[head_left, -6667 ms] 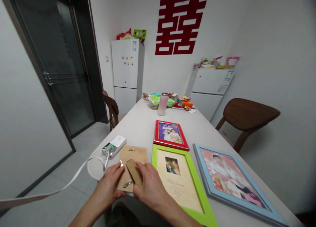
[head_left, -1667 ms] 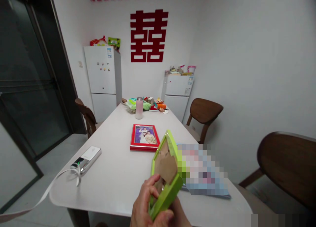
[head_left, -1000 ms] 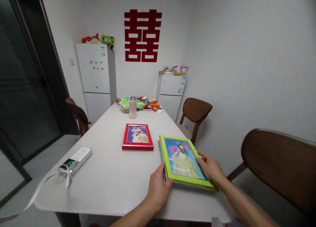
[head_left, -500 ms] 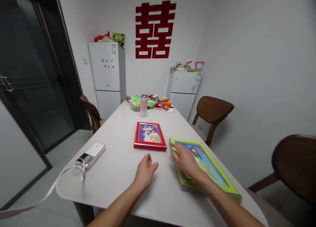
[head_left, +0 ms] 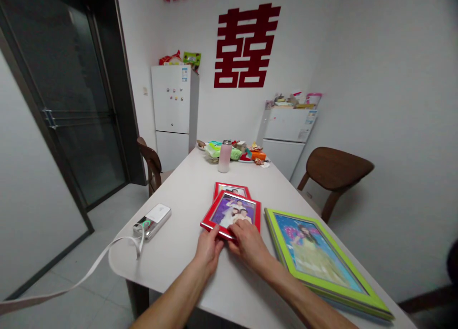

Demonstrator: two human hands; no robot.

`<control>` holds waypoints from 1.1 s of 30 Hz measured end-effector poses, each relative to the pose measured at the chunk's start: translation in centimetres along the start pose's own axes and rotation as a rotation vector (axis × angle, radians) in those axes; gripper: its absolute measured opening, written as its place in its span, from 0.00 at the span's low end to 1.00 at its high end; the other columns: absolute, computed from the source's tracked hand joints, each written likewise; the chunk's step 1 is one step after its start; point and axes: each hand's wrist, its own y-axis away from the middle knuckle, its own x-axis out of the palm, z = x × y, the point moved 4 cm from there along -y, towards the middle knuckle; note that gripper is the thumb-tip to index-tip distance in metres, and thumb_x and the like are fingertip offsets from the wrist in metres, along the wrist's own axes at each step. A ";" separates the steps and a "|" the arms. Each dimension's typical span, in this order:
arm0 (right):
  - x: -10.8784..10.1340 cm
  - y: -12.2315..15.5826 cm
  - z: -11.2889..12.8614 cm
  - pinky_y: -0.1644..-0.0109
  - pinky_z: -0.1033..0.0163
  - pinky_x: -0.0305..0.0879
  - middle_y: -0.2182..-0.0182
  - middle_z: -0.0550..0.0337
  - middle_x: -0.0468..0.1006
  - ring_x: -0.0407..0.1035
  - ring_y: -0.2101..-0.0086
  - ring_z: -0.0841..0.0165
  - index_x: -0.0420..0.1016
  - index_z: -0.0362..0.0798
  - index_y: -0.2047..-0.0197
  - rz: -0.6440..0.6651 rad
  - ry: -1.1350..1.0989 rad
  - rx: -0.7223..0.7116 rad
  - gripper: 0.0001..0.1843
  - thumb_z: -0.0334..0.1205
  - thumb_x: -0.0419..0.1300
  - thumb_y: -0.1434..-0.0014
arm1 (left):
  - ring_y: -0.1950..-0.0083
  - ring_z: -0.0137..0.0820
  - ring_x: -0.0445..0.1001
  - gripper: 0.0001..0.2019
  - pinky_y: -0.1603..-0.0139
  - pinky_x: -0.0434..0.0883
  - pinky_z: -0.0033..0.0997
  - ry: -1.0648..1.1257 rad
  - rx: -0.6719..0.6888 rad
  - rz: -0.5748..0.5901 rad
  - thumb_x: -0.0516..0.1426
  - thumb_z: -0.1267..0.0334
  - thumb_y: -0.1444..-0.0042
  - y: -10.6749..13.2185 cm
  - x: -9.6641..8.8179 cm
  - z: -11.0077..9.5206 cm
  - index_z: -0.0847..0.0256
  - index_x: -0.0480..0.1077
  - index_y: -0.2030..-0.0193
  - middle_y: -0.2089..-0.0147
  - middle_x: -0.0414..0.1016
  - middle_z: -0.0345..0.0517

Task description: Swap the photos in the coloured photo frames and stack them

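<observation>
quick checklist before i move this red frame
1. Both hands on the red photo frame: ok, left hand at its near edge, right hand on its front.
2. Clear of the second red frame: not ok, the held one overlaps it in view.
3. Right hand apart from the green frame: ok.
4. White-topped device and white strap away from the hands: ok.
5. Back fittings of the held frame: cannot tell, its back is hidden.
</observation>
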 end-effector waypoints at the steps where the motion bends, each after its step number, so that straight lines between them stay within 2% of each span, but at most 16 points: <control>1: -0.1 0.7 0.5 0.61 0.61 0.57 0.68 0.56 0.69 0.62 0.65 0.66 0.69 0.46 0.68 0.003 -0.024 -0.006 0.07 0.34 0.55 0.55 | 0.66 0.29 0.72 0.11 0.63 0.67 0.28 0.027 0.023 0.001 0.56 0.61 0.54 0.3 0.1 -0.2 0.64 0.65 0.64 0.68 0.72 0.44; 3: -0.4 1.7 1.0 0.59 0.60 0.58 0.66 0.55 0.70 0.62 0.63 0.65 0.69 0.46 0.66 -0.018 -0.133 -0.005 0.09 0.36 0.55 0.54 | 0.64 0.30 0.72 0.13 0.62 0.67 0.29 0.054 0.065 0.012 0.56 0.61 0.54 1.2 0.3 -0.8 0.63 0.65 0.61 0.64 0.72 0.45; 5: -0.9 2.3 0.9 0.53 0.57 0.56 0.60 0.50 0.69 0.61 0.57 0.62 0.68 0.44 0.60 -0.076 -0.298 0.034 0.16 0.40 0.55 0.53 | 0.62 0.33 0.71 0.15 0.61 0.67 0.30 0.057 0.095 0.031 0.57 0.61 0.55 2.4 0.4 -1.6 0.64 0.65 0.59 0.62 0.73 0.46; 7: -1.6 2.6 0.6 0.48 0.53 0.52 0.53 0.47 0.65 0.57 0.51 0.61 0.65 0.43 0.54 -0.146 -0.468 0.118 0.22 0.43 0.54 0.52 | 0.60 0.34 0.71 0.16 0.59 0.66 0.31 0.010 0.143 0.052 0.57 0.62 0.55 3.8 0.5 -2.7 0.65 0.65 0.59 0.62 0.73 0.48; 9: -2.5 3.0 0.2 0.47 0.52 0.50 0.50 0.48 0.63 0.56 0.50 0.61 0.62 0.44 0.50 -0.195 -0.648 0.234 0.26 0.45 0.53 0.52 | 0.61 0.34 0.71 0.14 0.59 0.66 0.30 -0.136 0.240 0.082 0.56 0.64 0.53 5.6 0.7 -4.0 0.65 0.65 0.58 0.61 0.73 0.48; 12: -4.0 4.0 -0.1 0.50 0.54 0.57 0.50 0.51 0.64 0.59 0.52 0.62 0.57 0.48 0.46 -0.263 -0.973 0.426 0.30 0.50 0.52 0.51 | 0.63 0.32 0.71 0.13 0.61 0.68 0.29 -0.494 0.428 0.171 0.53 0.66 0.50 8.7 1.2 -5.7 0.63 0.65 0.56 0.60 0.72 0.47; 15: -5.5 5.4 0.1 0.57 0.58 0.63 0.50 0.53 0.65 0.62 0.54 0.63 0.51 0.52 0.44 -0.315 -1.306 0.558 0.33 0.52 0.52 0.52 | 0.61 0.33 0.71 0.17 0.61 0.69 0.29 -0.789 0.678 0.317 0.52 0.71 0.52 11.5 1.9 -6.6 0.60 0.63 0.53 0.60 0.72 0.47; 18: -5.9 6.6 0.2 0.62 0.59 0.66 0.52 0.55 0.68 0.67 0.58 0.64 0.47 0.54 0.42 -0.278 -1.536 0.626 0.35 0.52 0.53 0.51 | 0.53 0.36 0.68 0.23 0.54 0.66 0.35 -0.974 1.000 0.502 0.51 0.74 0.55 13.3 2.4 -6.1 0.61 0.58 0.49 0.54 0.70 0.52; 20: -5.3 7.3 0.0 0.63 0.59 0.67 0.55 0.55 0.71 0.69 0.61 0.64 0.44 0.53 0.41 -0.224 -1.591 0.675 0.37 0.51 0.54 0.52 | 0.50 0.37 0.66 0.24 0.51 0.65 0.36 -1.117 1.127 0.617 0.50 0.73 0.56 13.7 2.4 -4.8 0.63 0.57 0.48 0.52 0.68 0.56; 23: -3.5 7.9 -0.8 0.61 0.57 0.66 0.59 0.53 0.74 0.70 0.63 0.64 0.40 0.48 0.40 -0.115 -1.550 0.719 0.42 0.45 0.57 0.54 | 0.49 0.39 0.65 0.20 0.52 0.67 0.35 -1.347 1.161 0.717 0.50 0.70 0.53 13.6 1.9 -2.7 0.66 0.60 0.51 0.52 0.68 0.57; 26: -1.8 7.9 -1.8 0.59 0.58 0.65 0.61 0.53 0.75 0.70 0.64 0.64 0.41 0.44 0.41 -0.029 -1.357 0.672 0.42 0.39 0.58 0.56 | 0.49 0.39 0.65 0.16 0.53 0.68 0.35 -1.453 1.131 0.742 0.49 0.67 0.50 13.3 1.7 -1.4 0.66 0.62 0.52 0.52 0.69 0.55; 33: -0.4 7.6 -3.4 0.54 0.59 0.60 0.61 0.50 0.73 0.68 0.61 0.62 0.62 0.42 0.50 -0.008 -0.468 0.525 0.28 0.36 0.53 0.58 | 0.50 0.38 0.67 0.14 0.54 0.68 0.35 -1.517 1.151 0.724 0.47 0.68 0.47 13.0 1.6 0.0 0.65 0.63 0.54 0.54 0.70 0.54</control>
